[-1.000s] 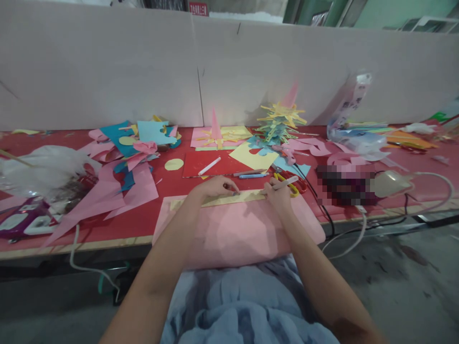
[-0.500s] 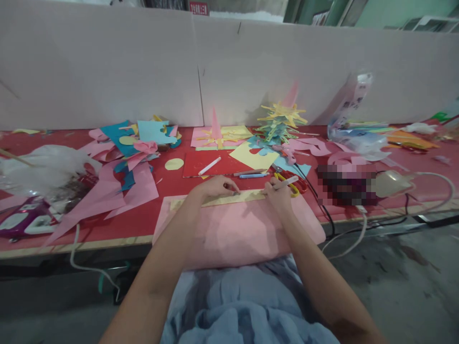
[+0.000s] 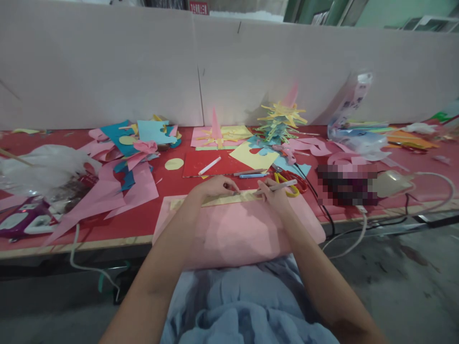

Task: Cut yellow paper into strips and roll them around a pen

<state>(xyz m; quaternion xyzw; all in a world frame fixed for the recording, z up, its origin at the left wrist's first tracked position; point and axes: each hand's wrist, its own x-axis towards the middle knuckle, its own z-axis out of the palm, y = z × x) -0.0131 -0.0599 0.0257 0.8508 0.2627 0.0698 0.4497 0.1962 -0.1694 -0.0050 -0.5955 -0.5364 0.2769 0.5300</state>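
Observation:
In my right hand (image 3: 274, 195) is a whitish pen (image 3: 284, 184), its tip pointing left and down at a yellow paper strip (image 3: 222, 199). My left hand (image 3: 219, 186) has its fingers curled, with the fingertips pressed onto that strip. A small dark spot shows at those fingertips, too small to name. The strip lies across the far part of a pink sheet (image 3: 233, 234), which hangs over the table's near edge toward my lap.
Beyond my hands lie a red sheet (image 3: 197, 162), a white marker (image 3: 210, 165), a blue pen (image 3: 254, 176) and scissors (image 3: 297, 184). A layered paper tree (image 3: 281, 119) stands farther back. Pink offcuts (image 3: 96, 200) are at left, a glue gun (image 3: 287, 153) and cables right.
My right hand and the pen have shifted slightly left along the yellow strip, and the pen lies a bit flatter. My left hand has stayed in place.

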